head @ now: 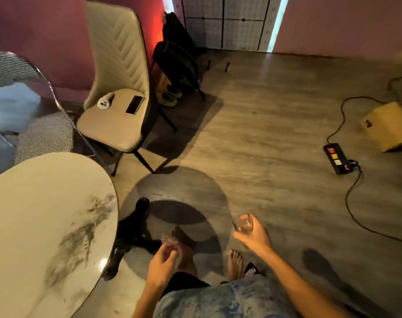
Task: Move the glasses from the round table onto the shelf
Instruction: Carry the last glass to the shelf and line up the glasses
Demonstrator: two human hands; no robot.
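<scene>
Both hands are raised in front of the body over the floor, each wrapped around a clear drinking glass. The right hand [252,235] closes its fingers around the side of the right glass [242,224], which sits upright with the thumb across its near wall, a side grip that keeps the rim level while walking. The left hand [163,260] curls around the left glass [170,243]; this glass is blurred and nearly transparent against the floor, so its tilt cannot be told. The two glasses are held apart from one another, probably so they do not knock together in transit. Below the hands, bare feet [234,260] stand on the grey wood-look floor [264,134], beside the dark base [131,228] of the round marble-patterned worktop [46,226], which lies to the left; the visible part of its top carries no glasses. Beyond it stand a cream upholstered chair [117,88], with a phone [134,104] and a small white object on its seat, and a transparent chair with a checked cushion [44,136]. A black backpack [177,60] leans by the wall. To the right, a power strip [336,158] and its cable [351,203] trail across the floor near a cardboard box [390,125], a likely trip hazard. The shelf is not in view; judged from this, the carry stage is under way.
</scene>
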